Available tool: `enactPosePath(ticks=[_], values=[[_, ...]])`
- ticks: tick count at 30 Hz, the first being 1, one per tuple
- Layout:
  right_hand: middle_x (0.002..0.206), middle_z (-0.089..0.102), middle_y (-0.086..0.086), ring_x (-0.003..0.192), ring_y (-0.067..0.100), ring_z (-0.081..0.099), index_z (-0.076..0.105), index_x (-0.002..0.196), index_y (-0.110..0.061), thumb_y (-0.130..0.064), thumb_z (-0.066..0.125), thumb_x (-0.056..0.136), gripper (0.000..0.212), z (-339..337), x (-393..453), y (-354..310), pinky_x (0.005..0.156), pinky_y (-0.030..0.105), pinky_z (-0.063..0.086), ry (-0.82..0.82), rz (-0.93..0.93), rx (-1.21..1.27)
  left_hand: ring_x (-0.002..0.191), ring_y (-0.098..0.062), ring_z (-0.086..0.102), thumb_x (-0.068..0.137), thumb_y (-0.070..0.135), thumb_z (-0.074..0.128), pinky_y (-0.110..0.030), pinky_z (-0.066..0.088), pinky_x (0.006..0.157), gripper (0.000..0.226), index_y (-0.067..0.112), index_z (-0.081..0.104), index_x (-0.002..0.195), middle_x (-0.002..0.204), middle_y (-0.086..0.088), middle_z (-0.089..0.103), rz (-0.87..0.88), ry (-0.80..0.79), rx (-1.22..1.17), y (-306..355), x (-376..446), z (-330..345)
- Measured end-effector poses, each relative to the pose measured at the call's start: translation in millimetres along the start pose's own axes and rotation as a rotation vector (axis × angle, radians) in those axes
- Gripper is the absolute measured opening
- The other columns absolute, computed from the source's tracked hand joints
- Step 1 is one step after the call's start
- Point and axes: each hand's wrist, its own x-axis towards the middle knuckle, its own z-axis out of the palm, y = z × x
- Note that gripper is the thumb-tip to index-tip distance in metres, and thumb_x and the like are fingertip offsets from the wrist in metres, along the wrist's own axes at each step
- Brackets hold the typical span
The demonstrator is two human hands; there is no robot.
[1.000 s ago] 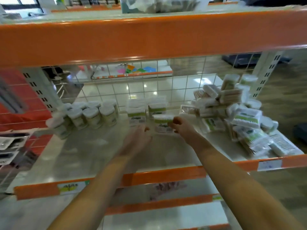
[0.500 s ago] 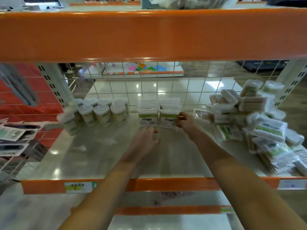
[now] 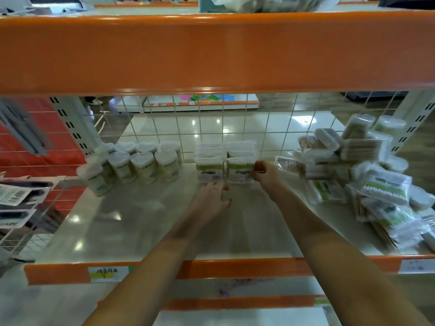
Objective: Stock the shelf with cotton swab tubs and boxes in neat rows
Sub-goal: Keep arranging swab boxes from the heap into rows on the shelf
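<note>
Two short rows of clear cotton swab boxes with green labels stand mid-shelf. My right hand (image 3: 263,175) grips the right side of the front right box (image 3: 240,169). My left hand (image 3: 211,198) rests just in front of the front left box (image 3: 209,170), fingers loosely curled, fingertips near its base and holding nothing. To the left stand several round cotton swab tubs (image 3: 143,163) in rows. A loose pile of swab boxes and bags (image 3: 367,175) lies at the right of the shelf (image 3: 131,222).
An orange beam (image 3: 211,52) of the shelf above spans the top. A white wire grid (image 3: 235,128) backs the shelf. An orange front rail with a price tag (image 3: 106,274) runs below. Hanging packaged items (image 3: 16,198) are at the far left.
My right hand brought a box back and set it at the front of the right row. My left hand moved forward toward the front left box. The view shifted closer.
</note>
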Motion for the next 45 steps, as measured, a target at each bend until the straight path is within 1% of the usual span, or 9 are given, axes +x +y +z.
enactPosePath(ticks=[10,16,20,27,31,36,39,41,45], values=[[0.117,0.064,0.011,0.105,0.021,0.06,0.056,0.122,-0.004,-0.007,0.061,0.088,0.034,-5.2,-10.9,4.2,0.087,0.026,0.047,0.096,0.056,-0.128,0.12,-0.022,0.047,0.089,0.034,0.057,-0.034,0.041,0.099,0.044,0.019,0.05,0.13,0.134,-0.005,0.049,0.022,-0.033,0.034,7.4,-0.1,-1.3],[0.124,0.059,0.011,0.112,0.023,0.057,0.054,0.124,-0.006,-0.008,0.061,0.088,0.037,-25.4,-21.8,3.3,0.097,0.038,0.047,0.005,0.059,-0.312,0.119,-0.02,0.048,0.09,0.032,0.057,-0.032,0.039,0.098,0.043,0.016,0.051,0.129,0.132,-0.005,0.051,0.121,-0.051,0.065,23.4,4.1,0.3],[0.124,0.059,0.011,0.112,0.023,0.056,0.056,0.124,-0.006,-0.009,0.061,0.087,0.038,-44.5,-37.5,-0.1,0.094,0.03,0.045,0.029,-0.025,-0.508,0.119,-0.02,0.05,0.089,0.036,0.058,-0.033,0.042,0.098,0.046,0.017,0.05,0.13,0.132,-0.005,0.053,0.199,-0.026,0.11,45.5,13.1,5.0],[0.115,0.064,0.015,0.106,0.025,0.059,0.061,0.116,0.001,-0.002,0.059,0.085,0.032,-79.5,-67.8,7.1,0.078,0.015,0.033,0.141,-0.102,-0.627,0.117,-0.021,0.052,0.086,0.036,0.061,-0.034,0.045,0.094,0.047,0.018,0.051,0.129,0.129,-0.006,0.055,0.322,0.005,0.146,86.0,30.5,12.7],[0.111,0.063,0.014,0.106,0.031,0.058,0.063,0.11,-0.003,-0.005,0.056,0.081,0.03,-98.3,-71.7,19.7,0.089,0.032,0.043,0.168,-0.087,-0.702,0.114,-0.024,0.054,0.086,0.036,0.06,-0.036,0.046,0.093,0.046,0.013,0.052,0.126,0.126,-0.009,0.057,0.381,0.001,0.192,109.6,46.3,17.6],[0.119,0.062,0.01,0.112,0.026,0.053,0.061,0.117,-0.007,-0.006,0.054,0.085,0.033,-112.3,-72.1,19.2,0.095,0.026,0.032,0.196,-0.093,-0.807,0.102,-0.024,0.059,0.087,0.031,0.058,-0.029,0.041,0.072,0.04,0.014,0.054,0.122,0.117,-0.007,0.061,0.351,0.004,0.205,128.9,65.3,26.0],[0.12,0.06,0.007,0.114,0.025,0.051,0.059,0.119,-0.011,-0.009,0.052,0.088,0.032,-116.9,-67.2,27.8,0.097,0.027,0.034,0.18,-0.109,-0.824,0.097,-0.023,0.06,0.086,0.025,0.056,-0.028,0.039,0.067,0.035,0.013,0.055,0.119,0.114,-0.007,0.062,0.334,0.005,0.242,134.6,76.5,33.8],[0.122,0.058,0.007,0.116,0.025,0.049,0.057,0.12,-0.011,-0.011,0.052,0.089,0.032,-118.3,-65.6,33.7,0.096,0.029,0.037,0.158,-0.103,-0.837,0.101,-0.024,0.057,0.085,0.023,0.054,-0.03,0.04,0.071,0.036,0.012,0.053,0.119,0.118,-0.008,0.059,0.314,-0.002,0.29,135.8,85.3,40.2],[0.125,0.053,0.007,0.119,0.024,0.043,0.055,0.122,-0.012,-0.011,0.051,0.089,0.034,-122.4,-66.3,41.5,0.093,0.032,0.04,0.107,-0.112,-0.863,0.121,-0.029,0.043,0.086,0.015,0.055,-0.038,0.041,0.094,0.054,0.011,0.039,0.137,0.136,-0.013,0.043,0.23,-0.012,0.356,136.9,99.4,51.3]])
